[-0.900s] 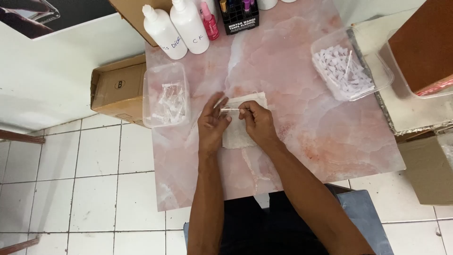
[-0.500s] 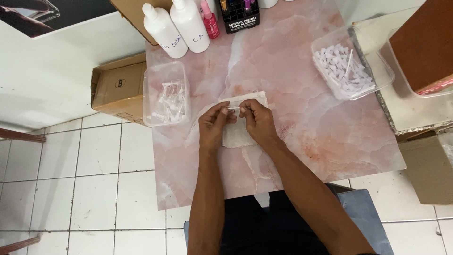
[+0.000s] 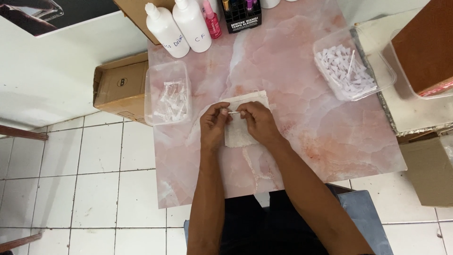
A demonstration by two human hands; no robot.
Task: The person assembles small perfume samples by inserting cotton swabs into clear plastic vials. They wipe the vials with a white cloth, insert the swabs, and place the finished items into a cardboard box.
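Left hand: your left hand (image 3: 214,123) is closed in a pinch on the left end of a thin white stick (image 3: 233,113), thumb and forefinger together at its tip.
Right hand: your right hand (image 3: 255,122) is closed too, its fingertips pinching the right end of the same stick.
Stick: it sits between your two hands, just above the white cloth (image 3: 241,134), near the middle of the pink table (image 3: 292,71).
Long axis: the stick runs left to right across your body, roughly level, so each hand meets one end of it head-on.
Nearer hand: neither; both touch it, and the gap between your fingertips is short, with only a small length of stick showing.
Cloth: it lies flat under your hands, its far edge showing past your knuckles; whether the stick touches it you cannot tell from here.
Left tub: a clear tub (image 3: 168,94) of small clear pieces stands just beside your left hand, to its left and a little farther from you.
Right tub: a clear tub of white bits (image 3: 351,66), with one more white stick lying in it, stands well apart from your right hand, up and to the right.
Bottles: two white bottles (image 3: 179,26) stand at the far edge, well away from both hands.
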